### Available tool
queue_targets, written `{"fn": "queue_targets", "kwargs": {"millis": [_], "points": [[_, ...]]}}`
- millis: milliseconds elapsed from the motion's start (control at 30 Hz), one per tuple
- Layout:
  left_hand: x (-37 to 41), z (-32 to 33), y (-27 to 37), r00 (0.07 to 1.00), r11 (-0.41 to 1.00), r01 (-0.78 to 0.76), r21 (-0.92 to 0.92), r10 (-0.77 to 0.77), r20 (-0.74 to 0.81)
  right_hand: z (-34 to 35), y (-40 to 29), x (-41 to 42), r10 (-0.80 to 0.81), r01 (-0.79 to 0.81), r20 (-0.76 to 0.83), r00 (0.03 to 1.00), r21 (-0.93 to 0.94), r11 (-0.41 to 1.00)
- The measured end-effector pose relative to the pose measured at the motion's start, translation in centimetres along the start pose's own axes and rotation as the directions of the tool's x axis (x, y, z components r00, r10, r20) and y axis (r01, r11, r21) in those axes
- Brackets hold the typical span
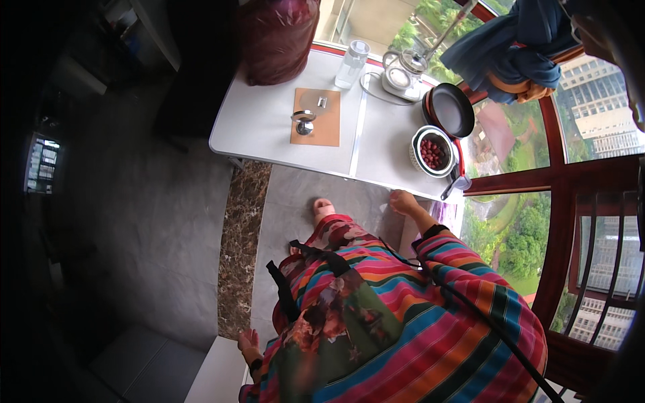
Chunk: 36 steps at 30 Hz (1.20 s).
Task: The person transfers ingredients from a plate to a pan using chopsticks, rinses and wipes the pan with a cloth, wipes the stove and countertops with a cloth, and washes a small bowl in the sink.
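My right hand [403, 202] hangs just below the front edge of the white folding table [282, 146], fingers curled, with no object visible in it. My left hand [248, 340] is low beside my body, near a white surface, fingers apart and holding nothing. On the table, a white basket [416, 158] with a bowl inside holds dark red fruits [432, 153]. Behind it lie stacked frying pans [451, 110] with a red handle. A round metal stand mirror [304, 121] is on a tan mat [327, 132].
A clear water bottle [351, 65] and a glass electric kettle [403, 73] stand at the table's back, near a dark red plastic bag [279, 43]. Blue cloth [509, 50] hangs before the windows at the right. A white cabinet top [214, 373] is at the lower left.
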<state>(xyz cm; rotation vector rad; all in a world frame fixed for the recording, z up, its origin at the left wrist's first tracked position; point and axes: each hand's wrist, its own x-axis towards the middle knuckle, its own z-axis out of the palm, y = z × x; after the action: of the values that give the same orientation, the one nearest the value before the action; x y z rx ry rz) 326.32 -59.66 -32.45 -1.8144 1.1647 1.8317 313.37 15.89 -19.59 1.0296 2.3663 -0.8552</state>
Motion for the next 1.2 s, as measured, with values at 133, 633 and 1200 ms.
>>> {"fn": "queue_targets", "kwargs": {"millis": [133,633,1200], "points": [[-1.1,2.4,0.1,1.000,1.000,0.010,-0.011,-0.010,-0.021,-1.0,-8.9,2.8,-0.091,0.092,0.006,0.996,-0.083,0.992],[-4.5,13.3,15.8,0.963,0.980,-0.088,-0.177,0.039,-0.265,12.2,-52.1,16.1,-0.669,0.798,0.504,0.546,-0.072,0.598],[9.2,11.3,51.5,0.940,0.979,-0.015,-0.204,-0.056,-0.338,27.3,-90.2,23.7,-0.554,0.806,0.594,0.583,-0.335,0.489]]}}
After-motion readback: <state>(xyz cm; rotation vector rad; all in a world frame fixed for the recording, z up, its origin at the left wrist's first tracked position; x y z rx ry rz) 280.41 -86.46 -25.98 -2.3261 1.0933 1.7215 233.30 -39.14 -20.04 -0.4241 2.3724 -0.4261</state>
